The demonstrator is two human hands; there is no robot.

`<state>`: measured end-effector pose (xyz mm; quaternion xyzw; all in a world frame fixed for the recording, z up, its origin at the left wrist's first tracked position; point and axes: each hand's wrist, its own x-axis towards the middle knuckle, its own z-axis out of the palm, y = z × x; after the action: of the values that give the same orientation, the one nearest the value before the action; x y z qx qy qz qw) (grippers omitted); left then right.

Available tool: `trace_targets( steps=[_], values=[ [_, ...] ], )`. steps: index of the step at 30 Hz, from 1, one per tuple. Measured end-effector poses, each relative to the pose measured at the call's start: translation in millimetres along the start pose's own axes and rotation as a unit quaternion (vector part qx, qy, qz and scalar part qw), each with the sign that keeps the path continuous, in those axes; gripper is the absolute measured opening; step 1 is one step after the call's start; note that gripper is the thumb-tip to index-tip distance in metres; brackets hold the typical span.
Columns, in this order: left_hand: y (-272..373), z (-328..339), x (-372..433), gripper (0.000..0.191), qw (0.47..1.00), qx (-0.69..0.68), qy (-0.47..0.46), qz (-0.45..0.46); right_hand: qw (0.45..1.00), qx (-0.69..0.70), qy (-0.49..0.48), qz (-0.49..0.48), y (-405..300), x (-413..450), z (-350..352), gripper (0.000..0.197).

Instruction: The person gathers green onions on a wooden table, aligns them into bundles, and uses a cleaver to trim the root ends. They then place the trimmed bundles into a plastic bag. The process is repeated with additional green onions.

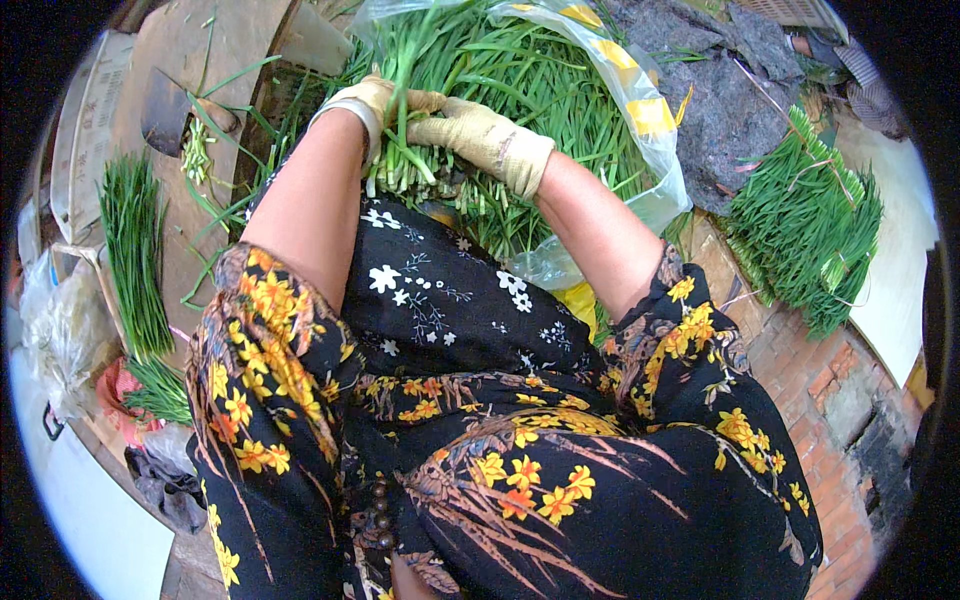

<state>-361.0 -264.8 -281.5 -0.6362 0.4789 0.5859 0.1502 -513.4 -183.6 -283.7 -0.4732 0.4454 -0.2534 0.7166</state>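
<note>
Both my hands wear cream knitted gloves and meet over a heap of long green leafy stalks [555,82], which look like garlic chives, in a clear plastic bag with yellow patches [651,116]. My left hand [367,101] is closed around some upright green stalks [405,64]. Beside it, my right hand [469,135] has its fingers at the lower part of the same stalks; whether it grips them is hidden. Pale cut ends [401,169] show just below the gloves, above my black flowered clothing.
A wooden board [202,251] at left carries a wide metal blade [165,112], cut pale stalk ends [196,152] and a green bundle [135,255]. Tied bundles [806,217] are stacked at right, near a grey cloth [675,82]. Part of another person [862,75] shows at upper right.
</note>
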Motion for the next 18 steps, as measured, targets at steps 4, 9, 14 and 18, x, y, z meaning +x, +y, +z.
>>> trace_targets(
  steps=[4, 9, 14, 18],
  values=[
    [6.2, 5.6, 19.5, 0.07, 0.946, 0.317, -0.056, -0.034, 0.996, -0.061, -0.014, 0.071, -0.3, -29.1, -31.3, 0.052],
    [5.6, 13.6, 37.3, 0.061, 0.907, 0.412, -0.074, -0.043, 0.955, 0.057, 0.233, 0.178, 29.3, -66.6, -46.7, 0.036],
    [-13.0, 14.7, 34.9, 0.087, 0.971, 0.225, 0.078, -0.004, 0.936, 0.11, 0.204, 0.264, 67.0, -72.1, -16.5, 0.044],
    [-9.4, 14.7, 22.7, 0.106, 0.985, 0.117, 0.126, -0.015, 0.923, 0.184, 0.168, 0.293, 79.9, -57.2, -6.9, 0.045]
  ],
)
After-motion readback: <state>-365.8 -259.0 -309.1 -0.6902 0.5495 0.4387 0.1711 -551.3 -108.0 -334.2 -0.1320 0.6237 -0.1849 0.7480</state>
